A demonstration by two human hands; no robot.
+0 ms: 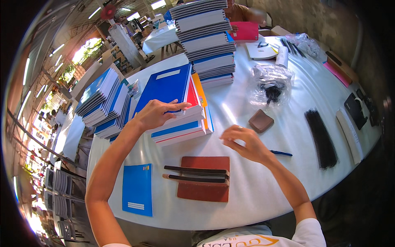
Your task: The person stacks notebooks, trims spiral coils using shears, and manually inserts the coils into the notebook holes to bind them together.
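Note:
My left hand (158,113), fingers stretched out to the right, is at the near edge of a stack of notebooks topped by a dark blue spiral notebook (166,84); it looks to rest on that edge. Red (193,99) and orange (200,91) covers show at the stack's right side. To the right, my right hand (246,142) hovers over the table with loosely bent fingers and holds nothing visible. Between my forearms lies a reddish-brown board (201,194) with two dark strips (197,169) across it. Left of it sits a light blue notebook (138,189).
A tall pile of spiral notebooks (210,41) stands behind, another stack (105,103) at left. Rightward on the white table (284,185) are a brown pad (261,121), blue pen (281,153), clear plastic bag (269,80) and black binding coils (321,138). A person holds a pink folder (245,31) opposite.

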